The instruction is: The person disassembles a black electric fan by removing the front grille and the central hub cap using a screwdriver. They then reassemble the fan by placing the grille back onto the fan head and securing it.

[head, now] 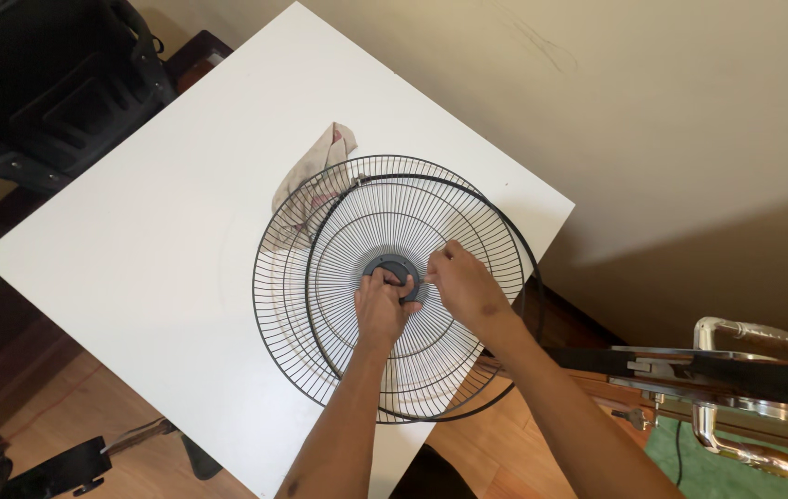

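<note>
Bare hands (385,305) on round black wire grille's (394,286) grey plastic hub (394,270)

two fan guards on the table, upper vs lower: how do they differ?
The upper grille has a grey centre hub and a thick black rim band; the lower grille shows neither. The upper lies offset, overhanging the table edge; the lower lies over a cloth. Both hands touch only the upper. Both are round black wire.

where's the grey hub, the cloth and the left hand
grey hub (392,267), head view, its upper rim
cloth (318,164), head view, bare part beyond the grille
left hand (380,308), head view, back of the hand
</note>
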